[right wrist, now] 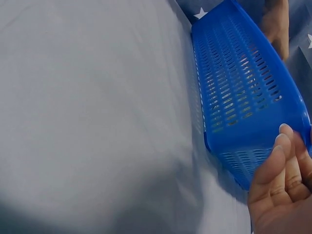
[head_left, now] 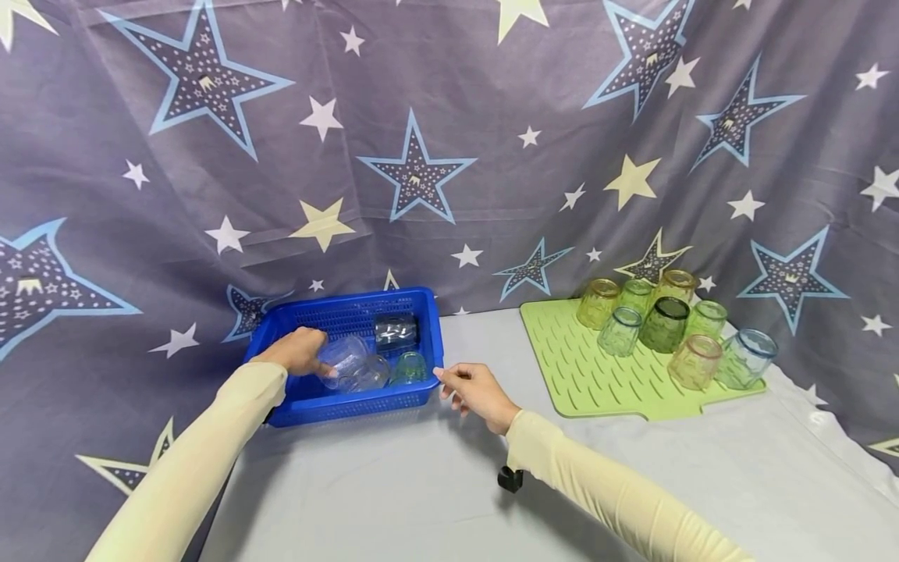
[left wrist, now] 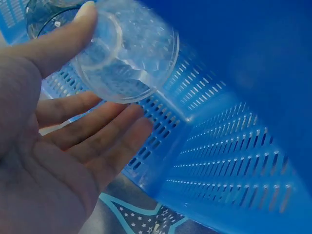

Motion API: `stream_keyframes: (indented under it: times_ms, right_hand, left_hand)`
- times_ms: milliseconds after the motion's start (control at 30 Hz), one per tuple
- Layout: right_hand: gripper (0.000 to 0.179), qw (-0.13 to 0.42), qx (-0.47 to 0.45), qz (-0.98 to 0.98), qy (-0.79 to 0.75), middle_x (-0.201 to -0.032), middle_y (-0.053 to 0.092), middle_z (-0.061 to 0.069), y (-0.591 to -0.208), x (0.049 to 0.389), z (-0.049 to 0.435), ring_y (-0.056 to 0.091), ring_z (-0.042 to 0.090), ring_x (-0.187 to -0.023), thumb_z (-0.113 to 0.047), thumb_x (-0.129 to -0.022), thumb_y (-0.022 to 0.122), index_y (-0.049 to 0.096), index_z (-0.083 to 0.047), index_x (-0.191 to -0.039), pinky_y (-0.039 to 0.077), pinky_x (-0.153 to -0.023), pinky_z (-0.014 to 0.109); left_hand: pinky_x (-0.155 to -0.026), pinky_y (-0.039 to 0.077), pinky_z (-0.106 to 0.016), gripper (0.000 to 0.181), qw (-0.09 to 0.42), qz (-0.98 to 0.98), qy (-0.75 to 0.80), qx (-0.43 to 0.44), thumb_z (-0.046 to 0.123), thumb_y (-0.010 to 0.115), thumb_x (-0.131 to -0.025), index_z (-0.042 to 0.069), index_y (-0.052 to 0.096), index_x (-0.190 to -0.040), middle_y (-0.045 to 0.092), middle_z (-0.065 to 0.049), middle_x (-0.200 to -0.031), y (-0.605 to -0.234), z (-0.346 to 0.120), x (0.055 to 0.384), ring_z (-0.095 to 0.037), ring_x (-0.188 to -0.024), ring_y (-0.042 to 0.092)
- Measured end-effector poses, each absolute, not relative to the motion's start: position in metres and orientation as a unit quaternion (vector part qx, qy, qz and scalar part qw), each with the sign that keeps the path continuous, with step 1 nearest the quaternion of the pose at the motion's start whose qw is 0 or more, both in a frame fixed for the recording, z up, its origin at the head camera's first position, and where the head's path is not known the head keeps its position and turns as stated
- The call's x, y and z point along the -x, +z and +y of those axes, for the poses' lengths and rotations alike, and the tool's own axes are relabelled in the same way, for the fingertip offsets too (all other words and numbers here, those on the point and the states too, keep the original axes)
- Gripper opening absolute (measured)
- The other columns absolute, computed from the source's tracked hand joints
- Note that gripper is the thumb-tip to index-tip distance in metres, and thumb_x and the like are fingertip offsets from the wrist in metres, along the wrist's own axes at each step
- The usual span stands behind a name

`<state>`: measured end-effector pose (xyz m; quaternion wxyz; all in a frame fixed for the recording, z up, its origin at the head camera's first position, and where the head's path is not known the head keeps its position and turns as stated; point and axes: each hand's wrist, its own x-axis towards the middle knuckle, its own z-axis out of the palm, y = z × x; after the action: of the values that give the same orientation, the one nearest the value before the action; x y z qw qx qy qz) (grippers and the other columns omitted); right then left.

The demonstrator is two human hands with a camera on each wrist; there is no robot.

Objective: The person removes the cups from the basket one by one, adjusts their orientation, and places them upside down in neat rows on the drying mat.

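Observation:
Inside the blue plastic basket [head_left: 354, 406], my left hand [head_left: 300, 353] holds a clear glass [head_left: 346, 361] that lies tilted. In the left wrist view its thumb lies over the clear glass [left wrist: 141, 53], with the other fingers along the rim. Another clear glass [head_left: 372, 373], partly covered, lies against the held one. Beside them in the basket are a dark bluish glass [head_left: 396, 332] on its side and a small green glass [head_left: 411, 367]. My right hand [head_left: 477, 393] pinches the basket's near right corner; the right wrist view shows its fingertips at the basket rim [right wrist: 287, 105].
A lime green drying mat [head_left: 562, 375] lies right of the basket on a light grey cloth-covered table [head_left: 351, 492]. Several coloured glasses stand upside down on it, among them a dark green glass [head_left: 666, 324] and a pink glass [head_left: 695, 362]. A star-patterned curtain [head_left: 449, 101] hangs behind.

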<state>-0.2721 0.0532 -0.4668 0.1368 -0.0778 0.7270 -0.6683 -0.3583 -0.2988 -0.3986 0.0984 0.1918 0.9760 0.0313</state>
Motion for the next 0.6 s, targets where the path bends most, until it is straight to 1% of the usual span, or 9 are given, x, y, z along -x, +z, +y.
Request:
stream_keyframes:
  times_ms: [67, 100, 133, 200, 233, 267, 333, 400, 600]
  right_hand:
    - [0.048, 0.137, 0.078, 0.727, -0.669, -0.091, 0.070, 0.014, -0.467, 0.272, 0.053, 0.056, 0.016, -0.063, -0.045, -0.100, 0.067, 0.070, 0.002, -0.110, 0.047, -0.054, 0.028]
    - [0.047, 0.136, 0.078, 0.726, -0.669, -0.090, 0.070, 0.013, -0.468, 0.272, 0.053, 0.056, 0.016, -0.063, -0.045, -0.100, 0.067, 0.071, 0.001, -0.108, 0.047, -0.053, 0.028]
    - [0.045, 0.135, 0.077, 0.727, -0.669, -0.089, 0.070, 0.012, -0.468, 0.272, 0.053, 0.056, 0.017, -0.063, -0.045, -0.100, 0.067, 0.071, -0.001, -0.106, 0.047, -0.053, 0.028]
    - [0.041, 0.134, 0.076, 0.727, -0.669, -0.088, 0.070, 0.011, -0.469, 0.272, 0.053, 0.056, 0.017, -0.063, -0.045, -0.100, 0.067, 0.071, -0.004, -0.101, 0.047, -0.053, 0.028]
    - [0.040, 0.135, 0.076, 0.727, -0.669, -0.088, 0.070, 0.010, -0.469, 0.272, 0.053, 0.056, 0.017, -0.063, -0.045, -0.100, 0.067, 0.072, -0.006, -0.099, 0.047, -0.053, 0.028]
    - [0.038, 0.135, 0.075, 0.727, -0.669, -0.088, 0.070, 0.010, -0.470, 0.272, 0.053, 0.056, 0.017, -0.063, -0.045, -0.100, 0.067, 0.071, -0.008, -0.097, 0.047, -0.053, 0.028]
    - [0.037, 0.136, 0.075, 0.728, -0.668, -0.087, 0.069, 0.011, -0.470, 0.272, 0.053, 0.055, 0.017, -0.063, -0.045, -0.100, 0.067, 0.071, -0.009, -0.097, 0.047, -0.053, 0.028]
    - [0.037, 0.137, 0.075, 0.728, -0.668, -0.088, 0.069, 0.011, -0.469, 0.271, 0.052, 0.055, 0.017, -0.063, -0.045, -0.100, 0.067, 0.072, -0.009, -0.096, 0.047, -0.053, 0.028]
    - [0.038, 0.135, 0.074, 0.731, -0.665, -0.088, 0.070, 0.012, -0.466, 0.270, 0.052, 0.056, 0.017, -0.062, -0.046, -0.100, 0.067, 0.072, -0.009, -0.096, 0.047, -0.053, 0.028]
  left_hand:
    - [-0.084, 0.054, -0.054, 0.060, 0.083, 0.977, 0.025, -0.196, 0.030, 0.088, -0.083, -0.010, 0.063, -0.121, 0.068, -0.025, -0.109, -0.400, -0.300, 0.357, -0.041, -0.099, 0.066]
    - [-0.084, 0.054, -0.055, 0.057, 0.070, 0.977, 0.020, -0.200, 0.028, 0.087, -0.084, -0.009, 0.064, -0.121, 0.069, -0.024, -0.110, -0.402, -0.301, 0.356, -0.041, -0.100, 0.067]
    - [-0.082, 0.055, -0.055, 0.051, 0.053, 0.976, 0.014, -0.210, 0.026, 0.086, -0.086, -0.007, 0.066, -0.119, 0.070, -0.023, -0.108, -0.404, -0.302, 0.356, -0.041, -0.097, 0.068]
    - [-0.073, 0.057, -0.053, 0.030, 0.009, 0.974, 0.003, -0.227, 0.019, 0.083, -0.088, -0.003, 0.071, -0.106, 0.072, -0.018, -0.095, -0.408, -0.304, 0.355, -0.037, -0.085, 0.070]
    - [-0.068, 0.057, -0.052, 0.018, -0.017, 0.971, -0.002, -0.238, 0.014, 0.080, -0.089, 0.000, 0.071, -0.096, 0.071, -0.015, -0.086, -0.410, -0.305, 0.354, -0.035, -0.077, 0.069]
    - [-0.062, 0.056, -0.051, 0.010, -0.041, 0.968, -0.005, -0.248, 0.009, 0.077, -0.089, 0.002, 0.070, -0.086, 0.069, -0.014, -0.078, -0.412, -0.305, 0.353, -0.034, -0.069, 0.068]
    - [-0.055, 0.054, -0.051, 0.017, -0.081, 0.962, -0.013, -0.261, -0.002, 0.071, -0.086, 0.006, 0.063, -0.073, 0.064, -0.012, -0.068, -0.414, -0.305, 0.350, -0.033, -0.060, 0.064]
    - [-0.053, 0.053, -0.052, 0.021, -0.103, 0.961, -0.015, -0.257, -0.008, 0.065, -0.082, 0.007, 0.059, -0.068, 0.062, -0.014, -0.065, -0.415, -0.305, 0.348, -0.034, -0.057, 0.063]
    - [-0.056, 0.053, -0.056, 0.021, -0.109, 0.973, 0.011, -0.202, -0.009, 0.059, -0.082, 0.005, 0.061, -0.067, 0.066, -0.020, -0.071, -0.415, -0.310, 0.350, -0.040, -0.063, 0.066]
